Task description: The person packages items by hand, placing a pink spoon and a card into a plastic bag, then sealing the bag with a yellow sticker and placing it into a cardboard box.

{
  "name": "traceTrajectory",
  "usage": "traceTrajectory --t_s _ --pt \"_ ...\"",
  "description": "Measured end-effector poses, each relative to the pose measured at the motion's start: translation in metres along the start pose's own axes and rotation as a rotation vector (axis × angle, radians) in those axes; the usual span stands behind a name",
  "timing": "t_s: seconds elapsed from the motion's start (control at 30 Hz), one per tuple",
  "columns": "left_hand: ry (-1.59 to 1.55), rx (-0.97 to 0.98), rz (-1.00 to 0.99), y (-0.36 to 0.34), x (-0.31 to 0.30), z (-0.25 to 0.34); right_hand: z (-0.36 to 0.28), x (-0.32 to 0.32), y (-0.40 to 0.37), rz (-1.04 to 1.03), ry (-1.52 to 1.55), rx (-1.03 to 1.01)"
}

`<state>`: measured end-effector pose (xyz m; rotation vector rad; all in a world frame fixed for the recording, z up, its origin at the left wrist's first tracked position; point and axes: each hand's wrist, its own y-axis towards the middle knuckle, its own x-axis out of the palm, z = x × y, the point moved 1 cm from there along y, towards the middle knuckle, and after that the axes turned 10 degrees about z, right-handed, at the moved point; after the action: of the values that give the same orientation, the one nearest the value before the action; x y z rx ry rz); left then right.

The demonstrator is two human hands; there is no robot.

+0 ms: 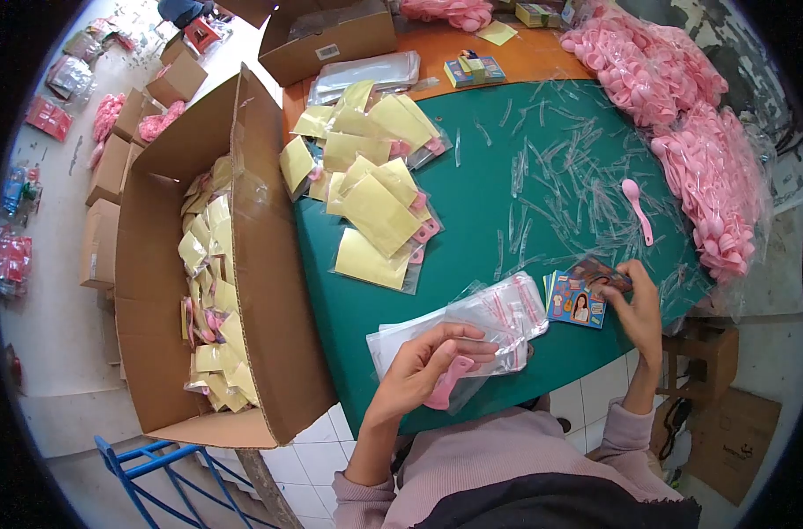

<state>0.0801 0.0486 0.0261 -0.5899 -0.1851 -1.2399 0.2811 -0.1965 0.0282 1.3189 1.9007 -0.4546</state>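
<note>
My left hand [438, 354] is at the table's front edge, fingers bent over a clear plastic bag with a pink spoon [449, 384] in it. The spoon's wide pink end shows below my thumb. Under and beyond this hand lies a stack of clear plastic bags [518, 304] with red-marked edges. My right hand [638, 309] pinches a printed card [602, 271] at the stack of colourful cards [576, 304]. That card is lifted and tilted, and its far side is hidden. Farther back, a single pink spoon [635, 212] lies on the green table.
Filled bags with yellow cards [375, 212] are piled at the table's left. A large cardboard box [282, 264] beside it holds more. Clear plastic strips [569, 167] lie scattered. Bags of pink spoons [706, 176] line the right edge. A blue trolley [168, 463] stands lower left.
</note>
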Motion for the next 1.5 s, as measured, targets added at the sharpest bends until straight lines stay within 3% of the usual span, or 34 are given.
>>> traceTrajectory --t_s 0.03,0.2,0.27,0.4,0.47,0.6,0.7,0.8,0.9,0.97,1.03,1.07,1.13,1.2,1.27,1.5 --pt "0.016 0.013 0.011 0.0 -0.001 -0.003 0.003 0.001 0.001 -0.008 0.183 0.12" --pt "0.121 0.013 0.003 -0.001 0.003 0.003 -0.066 -0.011 0.0 0.055 0.171 0.065" --pt "0.217 0.047 0.019 0.001 0.007 0.005 -0.088 -0.002 -0.003 0.01 0.593 0.071" --pt "0.273 0.074 0.078 -0.001 0.002 -0.001 -0.115 0.003 -0.003 -0.198 0.599 -0.059" --pt "0.434 0.001 0.016 -0.001 -0.006 -0.004 -0.122 0.004 0.002 -0.417 0.367 -0.329" --pt "0.381 0.03 0.08 -0.003 0.008 0.003 -0.124 0.009 0.007 -0.528 0.332 -0.533" --pt "0.399 -0.066 -0.007 -0.001 0.014 0.006 -0.129 0.015 0.008 -0.696 0.269 -0.543" --pt "0.638 0.08 -0.027 0.0 0.019 0.002 -0.129 0.03 -0.002 -0.8 0.299 -0.383" --pt "0.802 0.056 0.036 -0.005 0.027 0.006 -0.118 0.047 -0.01 -0.725 0.294 -0.531" --pt "0.936 0.202 0.155 -0.009 0.027 0.001 -0.115 0.048 -0.011 -0.656 0.336 -0.636" --pt "0.832 0.133 0.099 -0.015 0.017 0.008 -0.11 0.045 -0.009 -0.804 0.4 -0.308" --pt "0.726 0.067 0.04 -0.018 0.011 0.012 -0.107 0.044 -0.007 -0.803 0.399 -0.307" --pt "0.6 0.09 0.009 -0.022 -0.015 0.008 -0.097 0.042 -0.002 -0.771 0.522 0.077" --pt "0.474 0.108 -0.016 -0.025 -0.024 0.004 -0.085 0.051 -0.001 -0.737 0.558 0.087" --pt "0.306 0.069 0.152 -0.027 -0.027 0.003 -0.084 0.059 -0.002 -0.732 0.89 0.319" --pt "0.26 0.006 0.121 -0.026 -0.023 0.007 -0.078 0.054 0.001 -0.822 0.702 0.205"
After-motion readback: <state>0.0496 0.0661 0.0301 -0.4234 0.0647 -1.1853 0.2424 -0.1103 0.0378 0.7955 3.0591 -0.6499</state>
